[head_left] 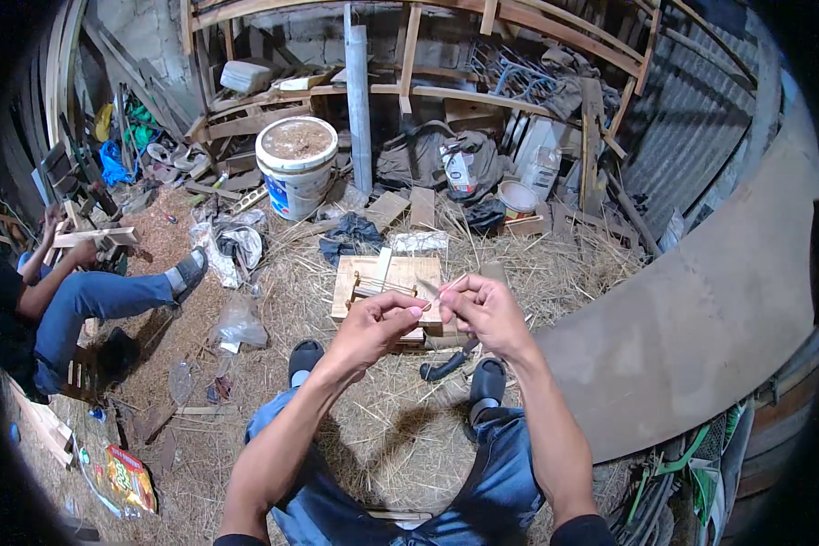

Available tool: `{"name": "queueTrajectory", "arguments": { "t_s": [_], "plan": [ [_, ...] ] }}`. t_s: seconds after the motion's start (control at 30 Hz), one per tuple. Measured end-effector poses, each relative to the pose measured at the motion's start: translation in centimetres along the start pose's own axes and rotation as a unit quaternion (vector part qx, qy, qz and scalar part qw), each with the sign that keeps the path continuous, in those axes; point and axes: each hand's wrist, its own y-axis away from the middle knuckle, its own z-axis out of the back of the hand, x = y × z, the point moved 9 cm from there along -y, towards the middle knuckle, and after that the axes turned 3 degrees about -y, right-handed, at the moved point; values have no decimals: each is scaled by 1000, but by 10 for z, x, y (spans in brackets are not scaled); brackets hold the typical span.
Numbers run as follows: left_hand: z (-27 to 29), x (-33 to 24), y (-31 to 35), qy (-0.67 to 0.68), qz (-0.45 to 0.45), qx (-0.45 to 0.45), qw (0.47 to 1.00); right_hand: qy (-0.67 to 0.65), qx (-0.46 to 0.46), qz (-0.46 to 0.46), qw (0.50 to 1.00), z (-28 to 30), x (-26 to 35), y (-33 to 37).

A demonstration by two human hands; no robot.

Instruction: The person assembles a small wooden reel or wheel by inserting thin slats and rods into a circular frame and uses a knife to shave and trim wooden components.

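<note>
Over a low wooden block, my two hands meet in front of me with fingers pinched together. My left hand grips one end of a thin pale wooden stick. The fingertips of my right hand are closed on the same stick near its other end. A small greyish flat piece shows beside the right fingertips; its kind is too small to make out. On the block lies a small frame of thin sticks, partly hidden by my left hand, and a pale wood strip points away from me.
A curved black tool handle lies between my feet. At left, a seated co-worker holds a wooden piece. A white bucket stands beyond the block. A large curved brown sheet fills the right. Straw and shavings cover the floor.
</note>
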Motion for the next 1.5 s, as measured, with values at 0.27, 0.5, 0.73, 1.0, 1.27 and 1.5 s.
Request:
{"name": "queueTrajectory", "arguments": {
  "t_s": [0.27, 0.5, 0.73, 1.0, 1.27, 1.5],
  "plan": [
    [18, 7, 12, 12, 42, -19, 999, -54, -241, 148, 958, 106, 34, 23],
    [11, 10, 4, -17, 19, -21, 999, 5, -23, 30, 999, -4, -5, 1],
    [-2, 1, 4, -5, 9, 2, 1000, -38, -37, 5, 999, 9, -4, 2],
    [4, 13, 8, 16, 45, 28, 998, -56, -280, 126, 950, 107, 32, 14],
    [7, 8, 1, 10, -3, -7, 1000, 25, -19, 21, 999, -8, 4, 5],
    [2, -4, 5, -166, -131, -48, 976, -8, -32, 29, 999, -2, -8, 0]
  ]
}}
